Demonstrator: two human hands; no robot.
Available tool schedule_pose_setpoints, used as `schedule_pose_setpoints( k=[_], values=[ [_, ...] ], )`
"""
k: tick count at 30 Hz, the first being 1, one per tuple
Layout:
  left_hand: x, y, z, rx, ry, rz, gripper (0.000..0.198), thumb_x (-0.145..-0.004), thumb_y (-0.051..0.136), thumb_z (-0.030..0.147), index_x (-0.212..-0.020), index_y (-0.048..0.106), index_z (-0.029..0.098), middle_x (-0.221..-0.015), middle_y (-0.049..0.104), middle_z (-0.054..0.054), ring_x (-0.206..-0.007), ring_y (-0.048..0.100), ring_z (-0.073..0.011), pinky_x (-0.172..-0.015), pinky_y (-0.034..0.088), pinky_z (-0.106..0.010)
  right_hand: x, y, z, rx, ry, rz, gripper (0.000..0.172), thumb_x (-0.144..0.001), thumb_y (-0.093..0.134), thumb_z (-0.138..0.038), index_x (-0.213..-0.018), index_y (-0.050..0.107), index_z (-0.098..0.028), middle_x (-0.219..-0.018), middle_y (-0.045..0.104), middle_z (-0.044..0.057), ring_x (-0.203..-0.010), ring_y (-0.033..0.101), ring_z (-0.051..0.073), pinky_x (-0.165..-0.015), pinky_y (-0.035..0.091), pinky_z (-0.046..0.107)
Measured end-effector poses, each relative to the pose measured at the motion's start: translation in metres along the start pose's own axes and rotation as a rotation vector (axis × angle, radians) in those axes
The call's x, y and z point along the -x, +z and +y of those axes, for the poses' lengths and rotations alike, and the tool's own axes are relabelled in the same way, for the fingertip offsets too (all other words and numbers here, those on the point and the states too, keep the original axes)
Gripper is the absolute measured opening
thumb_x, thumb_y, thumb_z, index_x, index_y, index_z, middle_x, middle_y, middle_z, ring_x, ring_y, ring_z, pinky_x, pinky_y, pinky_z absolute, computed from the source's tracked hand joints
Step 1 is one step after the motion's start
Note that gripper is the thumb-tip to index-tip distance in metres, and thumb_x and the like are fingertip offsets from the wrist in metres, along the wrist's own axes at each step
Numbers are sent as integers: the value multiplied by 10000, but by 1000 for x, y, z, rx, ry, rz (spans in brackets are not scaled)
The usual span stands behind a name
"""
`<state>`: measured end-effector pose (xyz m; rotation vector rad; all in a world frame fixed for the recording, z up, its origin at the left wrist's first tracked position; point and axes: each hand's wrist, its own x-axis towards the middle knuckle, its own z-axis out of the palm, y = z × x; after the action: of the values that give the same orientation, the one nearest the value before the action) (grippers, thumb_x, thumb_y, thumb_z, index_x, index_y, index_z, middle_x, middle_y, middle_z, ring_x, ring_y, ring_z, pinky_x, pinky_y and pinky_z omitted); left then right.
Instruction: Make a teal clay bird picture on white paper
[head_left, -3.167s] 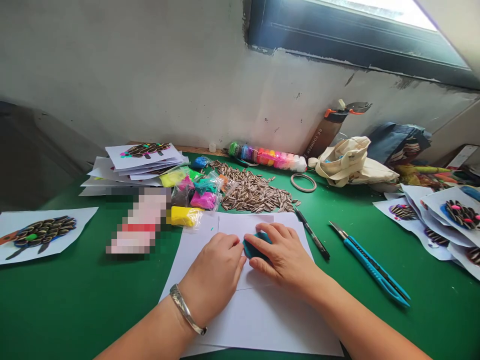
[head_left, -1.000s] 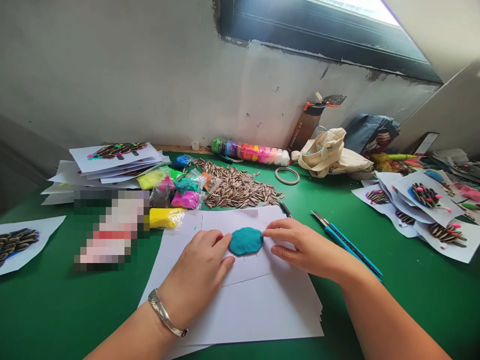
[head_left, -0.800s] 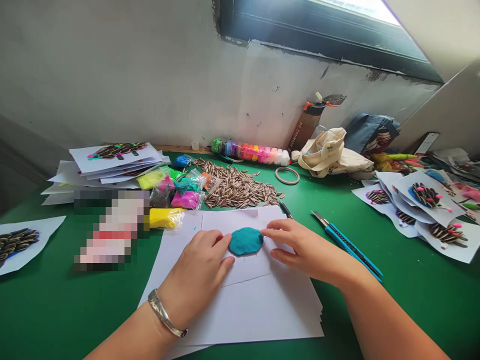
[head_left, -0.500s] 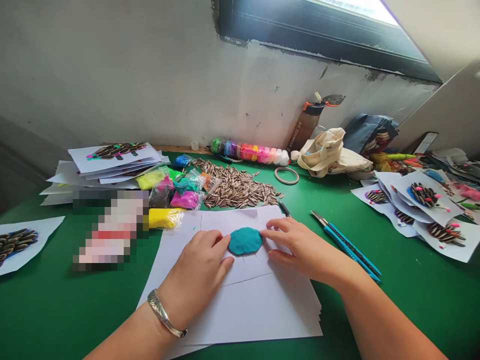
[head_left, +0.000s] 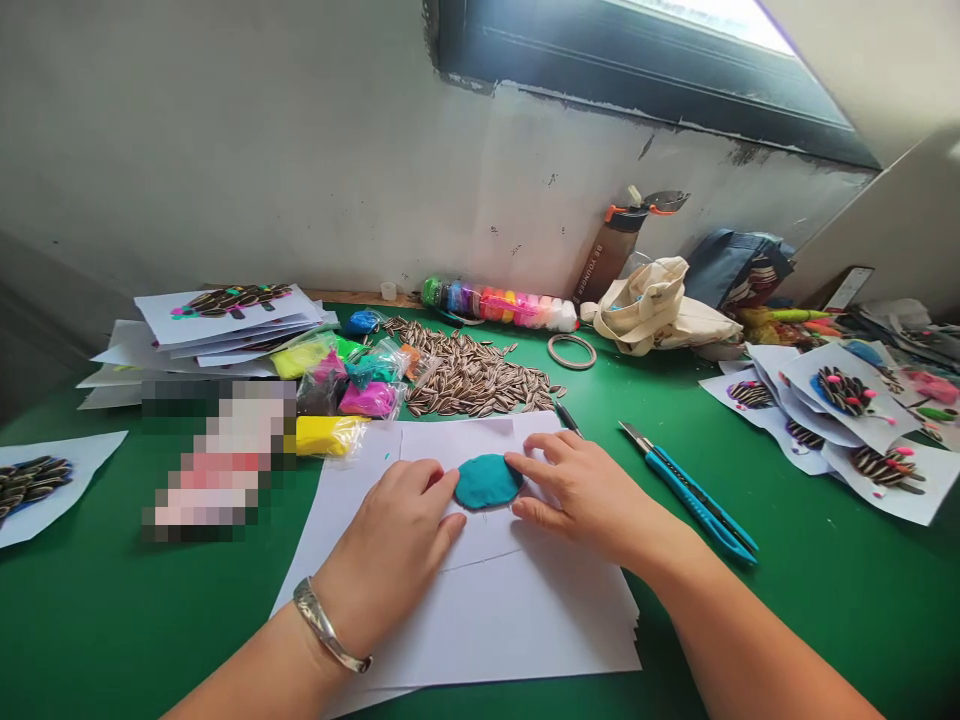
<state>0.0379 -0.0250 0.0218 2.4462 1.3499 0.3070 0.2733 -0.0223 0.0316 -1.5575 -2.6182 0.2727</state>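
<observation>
My right hand (head_left: 581, 490) has slid in toward the teal clay disc (head_left: 487, 481) since the last look, and its fingertips (head_left: 517, 463) now rest on the disc's right edge. My left hand (head_left: 397, 530) lies on the other side, with its fingers (head_left: 439, 473) at the disc's left edge; I can't tell whether they touch it or stop just short. Neither hand grips anything: my fingers are open and lie low on the paper and clay.

The disc sits on the top sheet of a stack of white paper (head_left: 525, 620), between my hands. It is nearly round, a little longer from left to right, and my right hand is the nearer, overlapping its rim. A silver bangle (head_left: 322, 625) circles my left wrist.

Just right of the paper lie a blue utility knife (head_left: 694, 510) and a slim black pen-like tool (head_left: 568, 420). Farther off are bagged modelling clay (head_left: 367, 398) and a heap of striped sunflower seeds (head_left: 465, 375). The only writing I can read is "BE YOUNGER" running along a brown drinking bottle (head_left: 606, 258). A pink-and-white object (head_left: 217, 460) left of the paper is too blurred to name.
</observation>
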Motion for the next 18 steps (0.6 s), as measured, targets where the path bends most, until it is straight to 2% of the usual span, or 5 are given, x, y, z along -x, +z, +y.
schedule_pose_setpoints(
  k=[6,13,18],
  values=[
    [1,0,2,-11,-8,7,241,-898,491,225,-1092,625,181,-1024,587,-98,-967,511,-268,-879,446,-457,2,4,6,-45,0,17,521,-897,510,-498,-1383,455,-320,-1264,563,84,-1090,499,284,-920,421,465],
    [2,-2,5,-19,-37,-21,179,-894,507,219,-1027,619,174,-1019,575,-90,-977,505,-264,-882,445,-431,0,8,2,15,-10,21,447,-884,536,-483,-1295,548,-309,-1207,578,92,-1041,512,284,-895,434,475],
    [2,-2,5,-18,-32,-19,171,-895,507,219,-1016,618,170,-1008,571,-88,-968,504,-262,-881,443,-429,2,8,5,-24,8,14,505,-888,528,-491,-1355,489,-305,-1260,561,88,-1085,500,288,-915,426,480]
  ],
)
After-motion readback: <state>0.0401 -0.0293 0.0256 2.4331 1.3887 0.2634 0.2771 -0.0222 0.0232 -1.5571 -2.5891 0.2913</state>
